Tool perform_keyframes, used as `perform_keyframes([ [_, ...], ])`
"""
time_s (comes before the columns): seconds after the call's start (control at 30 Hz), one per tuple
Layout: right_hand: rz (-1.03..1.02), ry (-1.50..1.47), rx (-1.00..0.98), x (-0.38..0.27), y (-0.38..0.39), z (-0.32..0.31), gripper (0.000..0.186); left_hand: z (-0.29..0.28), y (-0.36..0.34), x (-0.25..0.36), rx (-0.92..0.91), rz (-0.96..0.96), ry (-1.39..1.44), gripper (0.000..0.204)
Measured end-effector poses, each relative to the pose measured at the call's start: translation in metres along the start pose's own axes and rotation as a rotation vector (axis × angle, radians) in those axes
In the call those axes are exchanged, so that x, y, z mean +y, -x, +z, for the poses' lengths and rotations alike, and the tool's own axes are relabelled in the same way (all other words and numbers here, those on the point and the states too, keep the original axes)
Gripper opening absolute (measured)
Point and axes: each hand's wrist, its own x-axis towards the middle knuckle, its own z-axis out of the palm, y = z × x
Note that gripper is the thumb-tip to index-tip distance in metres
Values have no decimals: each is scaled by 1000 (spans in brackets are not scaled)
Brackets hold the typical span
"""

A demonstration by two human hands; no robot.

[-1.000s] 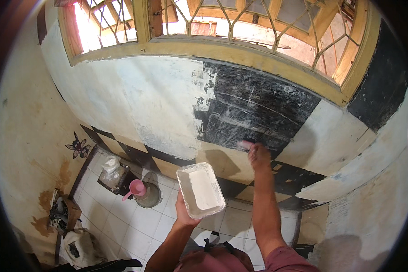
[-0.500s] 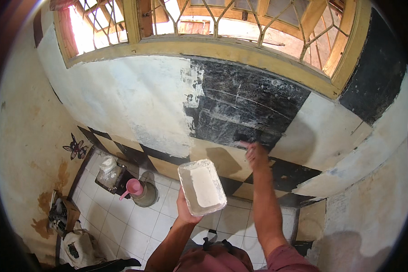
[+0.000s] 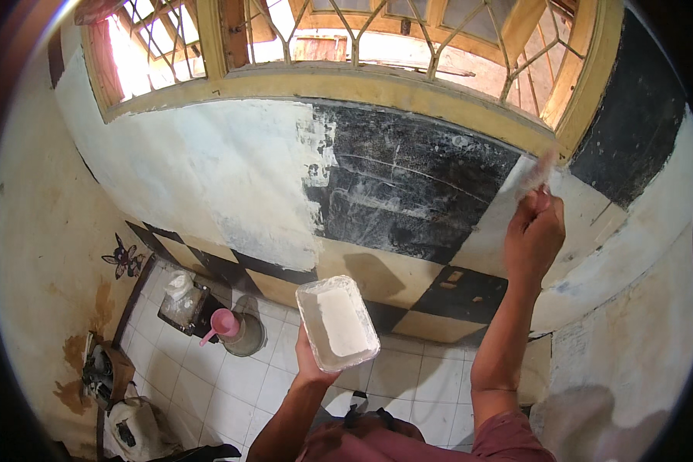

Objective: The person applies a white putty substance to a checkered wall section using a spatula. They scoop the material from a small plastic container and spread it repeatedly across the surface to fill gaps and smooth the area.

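Observation:
My left hand (image 3: 309, 356) grips a rectangular white tub (image 3: 368, 327) from its left side and underneath. White paste (image 3: 343, 312) lies inside the tub, and its rim is crusted with the same stuff. Higher up at the right, my right hand (image 3: 534, 231) is closed round what looks like a putty knife (image 3: 539, 171), its flat blade smeared by motion. The blade points up toward the lower right corner of the window frame; whether it touches the wall I cannot tell. A black wall panel (image 3: 408, 181) with thin whitish streaks is left of this hand, beside a white-coated stretch (image 3: 200, 165).
A yellow window frame (image 3: 316, 83) with metal bars runs along the top. On the tiled floor (image 3: 242, 377) stand a grey bucket (image 3: 248, 339) with a pink dipper (image 3: 225, 322), a dark box (image 3: 185, 306) bearing a white bag, and a pale sack (image 3: 135, 427) at lower left.
My right hand has swung up and to the right with the tool, from the black panel's lower edge to near the window corner. The tub stays in my left hand, almost unmoved.

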Motion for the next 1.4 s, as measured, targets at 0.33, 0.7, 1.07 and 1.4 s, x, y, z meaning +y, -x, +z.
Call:
perform_keyframes([
  [0.33, 312, -88, 146, -7, 89, 169, 33, -4, 7, 29, -39, 43, 17, 62],
  [0.7, -13, -542, -267, -233, 78, 153, 42, -24, 12, 55, 35, 97, 35, 61],
  [1.07, -874, 157, -216, -32, 145, 211, 34, -10, 13, 44, 28, 49, 63, 57],
  [1.4, -736, -117, -205, -122, 72, 112, 31, -25, 23, 49, -1, 72, 62, 63],
])
